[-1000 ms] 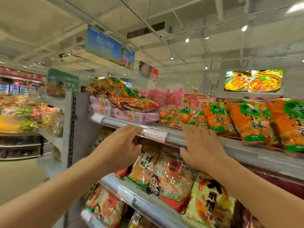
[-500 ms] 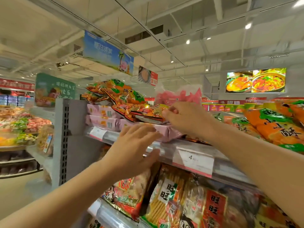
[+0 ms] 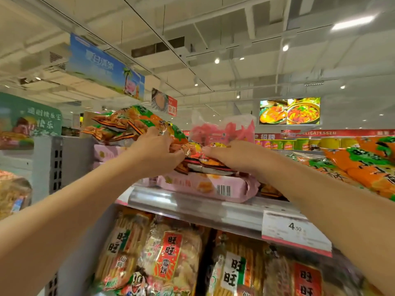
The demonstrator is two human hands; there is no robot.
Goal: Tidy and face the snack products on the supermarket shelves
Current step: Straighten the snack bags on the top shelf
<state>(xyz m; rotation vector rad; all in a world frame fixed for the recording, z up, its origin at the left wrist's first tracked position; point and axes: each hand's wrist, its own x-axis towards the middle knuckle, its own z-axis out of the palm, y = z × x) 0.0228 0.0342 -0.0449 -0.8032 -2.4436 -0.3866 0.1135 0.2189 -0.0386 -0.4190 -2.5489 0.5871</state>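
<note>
On the top shelf (image 3: 192, 201) a loose heap of orange-and-green snack bags (image 3: 130, 124) lies on pink flat packs (image 3: 203, 185). My left hand (image 3: 158, 153) grips the near end of the heap, fingers curled into the crinkled wrappers. My right hand (image 3: 226, 155) grips one orange bag (image 3: 205, 162) at the heap's right end, just above the front pink pack. The two hands almost touch. More orange-and-green bags (image 3: 363, 165) lie in a row to the right.
Below, rice cracker bags (image 3: 168, 255) fill the second shelf. A price tag reading 4.50 (image 3: 296, 229) hangs on the top shelf's rail. A pink bag (image 3: 222, 129) stands behind the heap. The grey shelf end panel (image 3: 64, 163) is at left.
Both hands rose from the shelf rail to the heap. The right hand reached it first; the left hand then came up from the rail and took hold beside it.
</note>
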